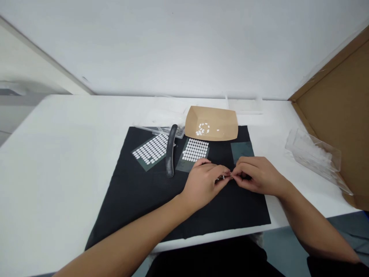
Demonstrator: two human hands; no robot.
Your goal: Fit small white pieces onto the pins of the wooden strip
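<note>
Pinching a tiny piece point(231, 175) between them, left hand point(203, 184) and right hand point(258, 175) meet over the right part of the black mat point(150, 200). Left thumb and index clamp the piece from one side, right thumb and index from the other; fingertips nearly touching. Piece sits above the mat, mostly covered by fingers, exact shape too small to tell. Something shiny shows inside the left hand's grip, can't tell what. Left forearm crosses the mat's near edge, right forearm comes in over its right edge. Cardboard tray point(225, 119) straddles the mat's far edge, right of its middle; white ovals point(203, 129) inside, most in a loose cluster, one apart. Two sheets of white ovals lie on the mat's far half: left sheet point(151, 149) tilted, right sheet point(194, 151) partly behind the left hand. Dark curved bar point(170, 154) lies on the mat between the sheets, over the left sheet's edge. Plain green sheet point(241, 150) at the mat's far right, partly behind the right hand. Clear box point(314, 154) with pale contents stands on the white table point(57, 161), right of the mat; big cardboard box point(337, 84) farther right of the mat.
</note>
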